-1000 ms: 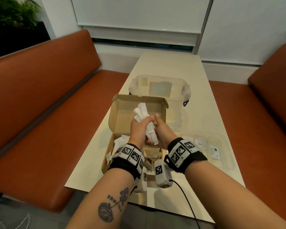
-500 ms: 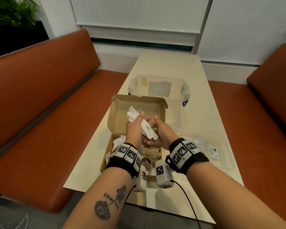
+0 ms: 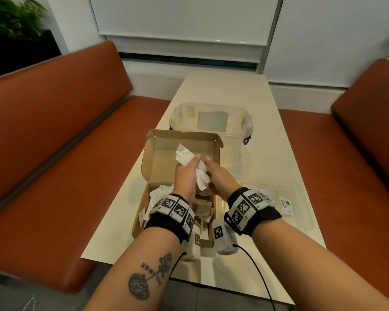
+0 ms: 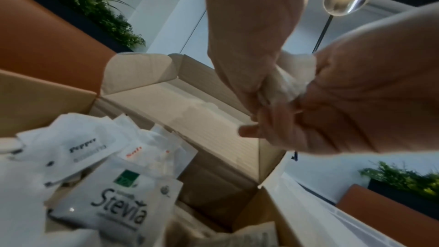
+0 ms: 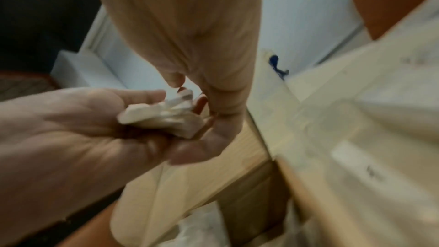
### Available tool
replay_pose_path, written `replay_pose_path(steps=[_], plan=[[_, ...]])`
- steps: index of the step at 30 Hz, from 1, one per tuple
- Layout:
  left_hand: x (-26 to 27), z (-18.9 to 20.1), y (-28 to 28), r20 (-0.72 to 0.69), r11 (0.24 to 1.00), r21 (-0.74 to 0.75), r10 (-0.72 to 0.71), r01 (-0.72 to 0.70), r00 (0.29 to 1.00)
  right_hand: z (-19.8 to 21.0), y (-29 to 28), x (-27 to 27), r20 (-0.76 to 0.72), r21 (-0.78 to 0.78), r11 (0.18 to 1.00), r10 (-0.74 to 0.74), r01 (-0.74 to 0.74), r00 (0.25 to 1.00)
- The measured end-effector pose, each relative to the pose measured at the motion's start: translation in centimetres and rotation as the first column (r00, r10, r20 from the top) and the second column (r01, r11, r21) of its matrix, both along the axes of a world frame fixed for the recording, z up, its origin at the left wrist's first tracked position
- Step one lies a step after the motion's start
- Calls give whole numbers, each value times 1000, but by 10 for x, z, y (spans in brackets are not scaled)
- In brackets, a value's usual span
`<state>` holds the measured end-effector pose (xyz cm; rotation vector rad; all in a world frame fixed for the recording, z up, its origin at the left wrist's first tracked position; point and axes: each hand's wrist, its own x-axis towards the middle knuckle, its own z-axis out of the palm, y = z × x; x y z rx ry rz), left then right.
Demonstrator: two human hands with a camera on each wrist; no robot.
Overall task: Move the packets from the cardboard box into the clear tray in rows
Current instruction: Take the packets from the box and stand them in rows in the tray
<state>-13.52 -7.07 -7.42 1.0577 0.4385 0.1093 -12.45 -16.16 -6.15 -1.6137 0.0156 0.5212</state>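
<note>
- Progress: early stage. The clear tray (image 3: 307, 212), right of the cardboard box (image 3: 157, 162), holds a few packets, including a Stevia packet (image 3: 286, 205); no full row is visible.
- Remaining: many loose packets (image 4: 71, 149) lie in the cardboard box.
- Left hand (image 3: 186, 176): raised above the cardboard box, fingers curled round a bundle of white packets (image 3: 189, 160).
- Right hand (image 3: 218, 178): just beside the left hand, fingers pinching the bundle's lower end.
- Judgement: the bundle is being sorted before transfer to the tray.
</note>
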Motion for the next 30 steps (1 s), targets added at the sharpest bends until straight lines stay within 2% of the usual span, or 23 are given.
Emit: replay_pose_path(steps=[2,4,6,13,16,19,22,26,30], plan=[[0,-3,1,-11,999,15,-41,41,999,-2,-6,5,157,-152,986,-45,70,987],[-1,-5,-1,-24,996,14,-86,86,996,-3,-12,10,281,-160,976,-101,150,954],[-3,-5,-5,-37,989,28,-143,144,989,0,-18,12,322,-137,980,-95,145,942],[-2,0,-19,-53,965,82,-247,251,968,3,-46,9,241,-29,998,-43,51,970],[1,0,-28,-87,947,150,-273,283,958,1,-59,5,146,55,997,-54,46,988],[5,-2,-41,-136,920,220,-299,323,944,-3,-70,2,121,94,992,-95,83,988],[7,-2,-55,-178,911,215,-318,352,931,-9,-82,1,169,51,987,-157,151,973],[11,-5,-69,-210,898,243,-321,367,924,-13,-100,2,157,68,961,-275,267,949],[14,-10,-78,-228,888,266,-319,374,920,-16,-112,1,157,14,963,-268,269,950]])
